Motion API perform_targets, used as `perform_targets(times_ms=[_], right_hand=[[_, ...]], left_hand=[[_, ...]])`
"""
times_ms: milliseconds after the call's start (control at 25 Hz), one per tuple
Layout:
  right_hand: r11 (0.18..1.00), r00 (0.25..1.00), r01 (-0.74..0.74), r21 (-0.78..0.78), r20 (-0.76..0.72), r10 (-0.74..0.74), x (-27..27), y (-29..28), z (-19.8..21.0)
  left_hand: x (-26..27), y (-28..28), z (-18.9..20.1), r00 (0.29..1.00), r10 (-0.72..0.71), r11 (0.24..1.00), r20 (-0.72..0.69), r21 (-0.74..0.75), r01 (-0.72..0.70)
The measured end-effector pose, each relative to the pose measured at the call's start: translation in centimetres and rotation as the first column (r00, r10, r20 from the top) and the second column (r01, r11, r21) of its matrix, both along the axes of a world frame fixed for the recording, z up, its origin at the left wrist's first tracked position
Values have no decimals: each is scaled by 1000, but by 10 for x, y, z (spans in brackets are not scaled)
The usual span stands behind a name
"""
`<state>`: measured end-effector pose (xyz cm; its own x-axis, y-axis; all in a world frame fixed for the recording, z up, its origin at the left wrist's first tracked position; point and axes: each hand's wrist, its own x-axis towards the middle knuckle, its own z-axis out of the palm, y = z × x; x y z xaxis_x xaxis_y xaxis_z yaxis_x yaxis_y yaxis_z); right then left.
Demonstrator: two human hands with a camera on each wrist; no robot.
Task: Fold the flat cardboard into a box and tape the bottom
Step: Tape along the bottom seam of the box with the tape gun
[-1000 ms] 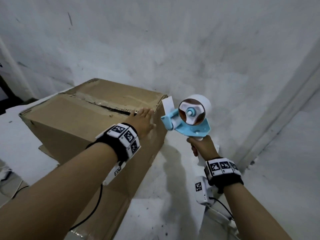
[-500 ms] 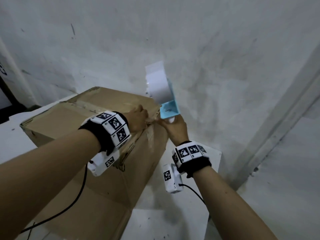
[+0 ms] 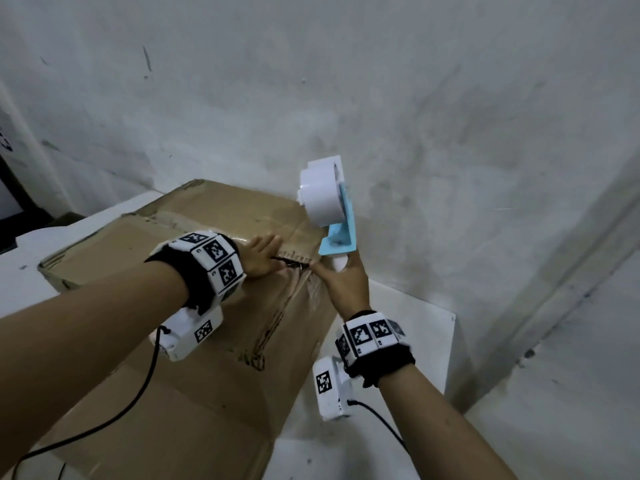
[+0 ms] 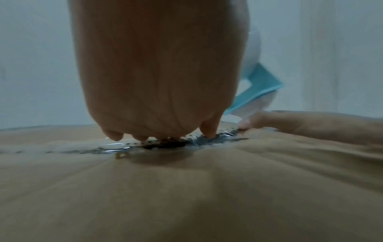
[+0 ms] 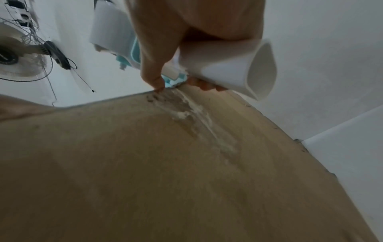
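A brown cardboard box (image 3: 207, 341) stands with its closed flaps facing up. My left hand (image 3: 261, 252) lies on the top at the near right edge, fingers straight, pressing the flap down by the seam (image 4: 165, 144). My right hand (image 3: 341, 282) grips the white handle (image 5: 228, 68) of a blue tape dispenser (image 3: 336, 233), which stands upright at the same edge with its white tape roll (image 3: 320, 199) on top. The right thumb (image 5: 154, 81) touches the box's top edge. A wrinkled strip of clear tape (image 3: 311, 289) runs down the box's side below the dispenser.
A scuffed white wall (image 3: 415, 98) rises close behind the box. The box stands on a white surface (image 3: 415, 327) whose corner shows at the right. A standing fan (image 5: 18, 65) appears in the right wrist view. Black cables hang from both wrist cameras.
My right hand swung the dispenser from beside the box up to the top edge and stood it upright. Tape now lies on the box's side. My left hand's fingers straightened on the flap.
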<state>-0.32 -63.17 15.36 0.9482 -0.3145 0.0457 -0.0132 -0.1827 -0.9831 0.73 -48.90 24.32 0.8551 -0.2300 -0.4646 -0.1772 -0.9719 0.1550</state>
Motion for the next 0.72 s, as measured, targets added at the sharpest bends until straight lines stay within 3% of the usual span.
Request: perform_targets(times_ms=[120,320,520,720], right_hand=[[999,999,47,-4,3,-47,-3,6,-6],[1000,1000,-13,-18,-24,13,-2,4,-7],[999,999,15,-49,-31,-16,0,10,-3],[987,997,34,-158,-62,-44,-3,6,7]], left_hand=[[11,10,1,995,97,993,-12,-63,-97],[23,21,-7,976,210,965,51,-169,-199],[-2,-19,-5,999,-23,990,32,-138,27],[6,-7,1,988,-64,987,-138,-158,42]])
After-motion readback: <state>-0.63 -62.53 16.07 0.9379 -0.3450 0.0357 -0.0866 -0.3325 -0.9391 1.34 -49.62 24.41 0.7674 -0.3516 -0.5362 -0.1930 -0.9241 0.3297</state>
